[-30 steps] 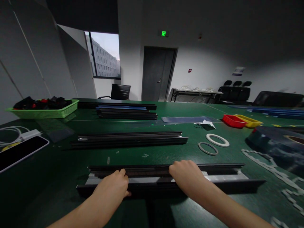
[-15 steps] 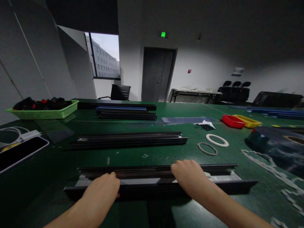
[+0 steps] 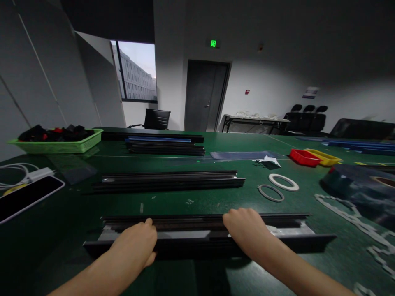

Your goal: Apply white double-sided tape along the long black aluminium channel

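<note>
A long black channel-shaped profile (image 3: 185,246) lies crosswise on the green table in front of me, with a pale lining showing inside its trough. My left hand (image 3: 135,240) is closed over its near wall on the left, with the thumb in front of that wall and the other fingers out of sight inside. Right of the middle, my right hand (image 3: 247,228) reaches over the trough, its fingers curled and hidden behind the knuckles. Beside it sits a small white piece (image 3: 271,230) that I cannot identify. What the right fingers hold is hidden.
Behind lies a second black profile (image 3: 169,181), then a stack of profiles (image 3: 165,149). A phone (image 3: 29,197) and green basket (image 3: 58,146) stand left. To the right are a white ring (image 3: 284,182), grey ring (image 3: 270,193), red tray (image 3: 305,157) and large wrapped roll (image 3: 358,189).
My left hand has shifted slightly, and its thumb shows more below the near wall. The right hand stays almost in place at the profile.
</note>
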{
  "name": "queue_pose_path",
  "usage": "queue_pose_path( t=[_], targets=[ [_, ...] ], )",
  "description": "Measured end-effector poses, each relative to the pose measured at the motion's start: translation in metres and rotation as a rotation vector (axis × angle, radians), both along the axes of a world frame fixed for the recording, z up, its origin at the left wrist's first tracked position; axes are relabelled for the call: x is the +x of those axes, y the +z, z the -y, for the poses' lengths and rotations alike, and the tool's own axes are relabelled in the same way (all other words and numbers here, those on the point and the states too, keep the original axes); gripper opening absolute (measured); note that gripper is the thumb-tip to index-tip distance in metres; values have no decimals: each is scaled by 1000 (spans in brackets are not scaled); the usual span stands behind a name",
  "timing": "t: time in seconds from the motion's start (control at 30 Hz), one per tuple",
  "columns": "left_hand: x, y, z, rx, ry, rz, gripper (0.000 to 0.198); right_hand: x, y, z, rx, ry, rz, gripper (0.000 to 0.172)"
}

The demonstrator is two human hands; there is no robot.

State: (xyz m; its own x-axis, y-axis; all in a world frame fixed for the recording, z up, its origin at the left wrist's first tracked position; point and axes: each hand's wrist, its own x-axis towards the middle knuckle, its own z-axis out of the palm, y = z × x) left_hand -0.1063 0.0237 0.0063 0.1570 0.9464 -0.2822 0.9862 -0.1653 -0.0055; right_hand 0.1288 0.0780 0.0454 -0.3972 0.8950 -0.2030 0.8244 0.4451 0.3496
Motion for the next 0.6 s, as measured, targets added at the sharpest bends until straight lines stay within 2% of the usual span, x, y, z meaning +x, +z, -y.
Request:
queue_pose_path(
  t=[0.27, 0.6],
  targets=[
    [1, 2, -1, -4, -12, -14, 44, 3, -2, -1, 17, 6, 3, 24],
    [2, 2, 1, 19, -30, -9, 42, 1, 2, 0, -9, -7, -3, 27]
  ],
)
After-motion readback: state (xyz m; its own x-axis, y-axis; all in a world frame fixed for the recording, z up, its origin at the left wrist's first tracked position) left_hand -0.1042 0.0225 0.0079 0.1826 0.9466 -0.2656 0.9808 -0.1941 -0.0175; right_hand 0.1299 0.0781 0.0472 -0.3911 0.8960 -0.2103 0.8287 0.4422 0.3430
